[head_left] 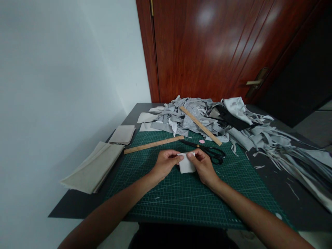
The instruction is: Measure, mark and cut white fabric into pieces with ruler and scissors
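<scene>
Between my two hands is a small folded piece of white fabric, held above the green cutting mat. My left hand pinches its upper left corner, thumb on top. At the upper right corner my right hand grips it the same way, thumb in front. The fingers behind the cloth are partly hidden. Just beyond my right hand lie black-handled scissors, their blades pointing left. A small pink piece, perhaps tailor's chalk, rests near them.
A wooden ruler lies across the mat's far left; another wooden ruler leans over a heap of grey fabric scraps. Folded cream cloth and a smaller cloth stack sit at left. Fabric strips spread along the right.
</scene>
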Action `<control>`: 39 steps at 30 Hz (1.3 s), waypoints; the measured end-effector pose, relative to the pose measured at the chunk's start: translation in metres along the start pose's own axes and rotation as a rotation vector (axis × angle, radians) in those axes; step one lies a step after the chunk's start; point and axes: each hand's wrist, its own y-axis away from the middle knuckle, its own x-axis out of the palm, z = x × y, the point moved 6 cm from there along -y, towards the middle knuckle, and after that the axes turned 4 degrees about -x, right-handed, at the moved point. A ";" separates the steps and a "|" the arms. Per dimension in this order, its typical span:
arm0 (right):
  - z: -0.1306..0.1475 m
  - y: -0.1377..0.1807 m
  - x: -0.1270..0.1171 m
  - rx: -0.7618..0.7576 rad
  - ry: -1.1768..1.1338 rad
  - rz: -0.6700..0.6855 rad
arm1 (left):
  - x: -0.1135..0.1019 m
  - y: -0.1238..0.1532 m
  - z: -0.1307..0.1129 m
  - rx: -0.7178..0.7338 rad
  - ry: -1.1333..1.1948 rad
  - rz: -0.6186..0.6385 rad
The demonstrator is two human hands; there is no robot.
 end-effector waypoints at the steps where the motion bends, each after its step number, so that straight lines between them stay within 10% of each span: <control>1: -0.001 0.000 0.000 0.002 0.001 -0.003 | 0.000 0.000 -0.001 0.013 -0.021 0.003; 20: 0.000 -0.005 -0.005 -0.042 -0.025 -0.020 | -0.005 0.000 -0.011 0.085 -0.125 -0.027; 32: 0.019 -0.004 -0.001 -0.331 0.626 0.127 | 0.004 0.005 -0.004 -0.052 -0.001 0.007; 39: 0.013 -0.006 0.001 -0.318 0.607 0.246 | -0.006 0.000 0.001 -0.045 -0.008 -0.089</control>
